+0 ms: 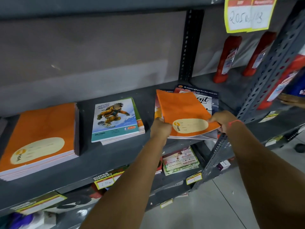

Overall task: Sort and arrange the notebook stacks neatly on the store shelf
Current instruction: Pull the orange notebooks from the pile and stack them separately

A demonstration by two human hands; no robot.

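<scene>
An orange notebook (181, 108) with a cream label lies tilted on top of a messy pile of mixed notebooks (208, 100) at the right of the grey shelf (115, 156). My left hand (159, 128) grips its near left corner. My right hand (222, 119), with a red thread on the wrist, grips its near right corner. A neat stack of orange notebooks (42, 134) sits at the left of the shelf. A smaller stack topped by a snowboarder cover (115, 120) sits in the middle.
A perforated metal upright (264, 83) rises just right of my right hand. Red bottles (226, 60) stand on the neighbouring shelf behind it. A yellow price tag (249, 14) hangs above. Lower shelves hold packets (180, 160) and price labels (105, 181).
</scene>
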